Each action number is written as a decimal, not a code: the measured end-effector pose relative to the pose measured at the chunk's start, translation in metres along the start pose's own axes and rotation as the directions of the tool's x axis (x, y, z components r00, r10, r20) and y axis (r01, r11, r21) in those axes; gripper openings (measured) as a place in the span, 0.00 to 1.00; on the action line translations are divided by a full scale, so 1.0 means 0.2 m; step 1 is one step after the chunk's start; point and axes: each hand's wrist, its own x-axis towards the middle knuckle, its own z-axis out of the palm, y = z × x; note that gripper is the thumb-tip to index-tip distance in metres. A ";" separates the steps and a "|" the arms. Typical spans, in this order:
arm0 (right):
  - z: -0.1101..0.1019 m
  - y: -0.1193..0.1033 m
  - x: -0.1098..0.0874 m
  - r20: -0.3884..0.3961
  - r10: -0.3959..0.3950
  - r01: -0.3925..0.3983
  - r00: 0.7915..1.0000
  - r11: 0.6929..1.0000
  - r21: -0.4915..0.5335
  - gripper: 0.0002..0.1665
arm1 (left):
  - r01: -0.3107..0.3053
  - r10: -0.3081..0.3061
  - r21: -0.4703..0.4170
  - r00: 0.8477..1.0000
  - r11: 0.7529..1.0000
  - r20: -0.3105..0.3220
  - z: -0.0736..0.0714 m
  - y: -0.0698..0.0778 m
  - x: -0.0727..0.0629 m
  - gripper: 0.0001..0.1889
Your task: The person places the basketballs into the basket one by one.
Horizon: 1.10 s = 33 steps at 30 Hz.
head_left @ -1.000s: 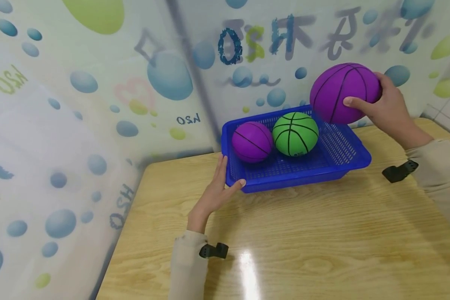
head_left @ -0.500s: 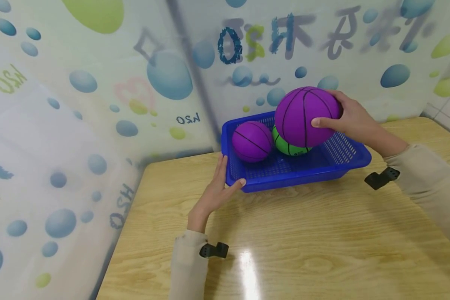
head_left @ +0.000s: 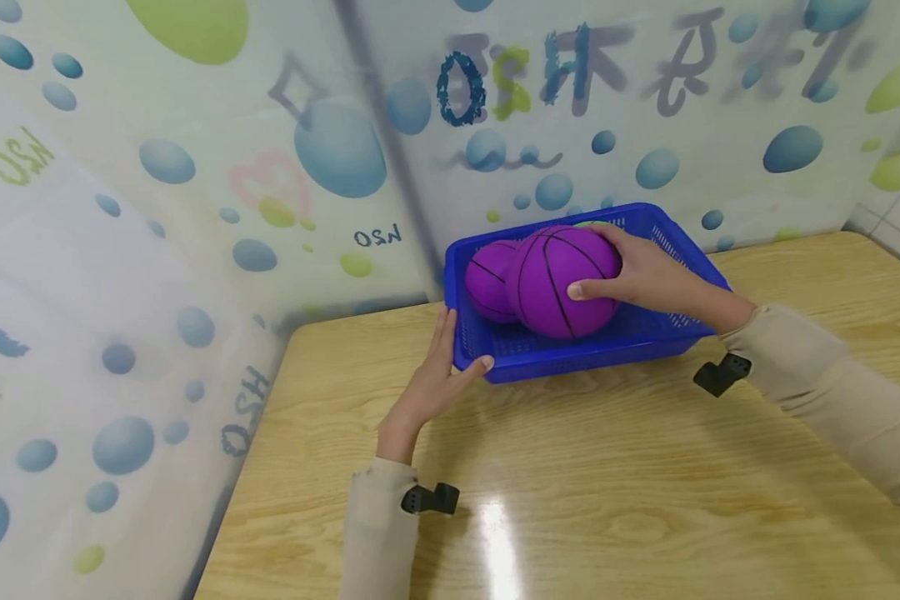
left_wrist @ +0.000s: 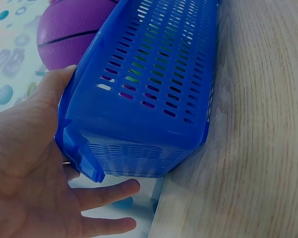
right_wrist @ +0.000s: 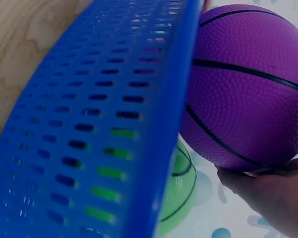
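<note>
In the head view my right hand (head_left: 648, 271) grips a purple toy basketball (head_left: 562, 292) over the blue plastic basket (head_left: 592, 360), thumb on its near side. It covers part of a second, smaller-looking purple ball (head_left: 487, 279) in the basket. Only a sliver of the green ball (head_left: 591, 223) shows behind it; through the slots in the right wrist view, more of that green ball (right_wrist: 176, 191) appears. My left hand (head_left: 429, 387) holds the basket's front left corner. In the left wrist view, the thumb lies over the rim and two fingers stretch out beyond the corner.
The basket stands on a wooden table (head_left: 570, 483) near its back edge. Behind and to the left rises a pale sheet (head_left: 217, 208) printed with blue and green bubbles. A black wrist camera (head_left: 431, 498) sits on each sleeve.
My right hand has carried the purple basketball left and down, from beyond the basket's right side to over its middle, now mostly hiding the green ball. The left hand and basket stay put.
</note>
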 end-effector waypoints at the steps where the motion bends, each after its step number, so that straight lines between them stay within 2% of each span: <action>1: 0.01 0.00 0.00 0.003 -0.002 0.002 1.000 1.000 -0.007 0.53 | 0.001 -0.001 0.000 1.000 1.000 0.000 0.00 0.00 0.00 0.48; 10: 0.08 0.04 0.01 0.006 -0.007 0.007 1.000 1.000 -0.020 0.57 | -0.001 0.001 0.003 1.000 1.000 0.002 0.00 0.01 -0.01 0.48; 19: 0.09 0.06 0.00 0.005 -0.112 0.112 0.994 0.985 -0.135 0.64 | 0.010 -0.010 0.006 1.000 1.000 -0.003 0.00 0.02 -0.01 0.48; 25: 0.09 0.07 -0.02 0.026 -0.168 0.170 0.985 0.971 -0.166 0.66 | 0.005 -0.005 0.025 1.000 1.000 -0.008 0.00 0.03 0.00 0.48; 33: 0.11 0.08 -0.03 0.044 -0.166 0.171 0.985 0.974 -0.149 0.68 | 0.014 -0.014 0.011 1.000 1.000 -0.001 -0.01 0.02 0.00 0.48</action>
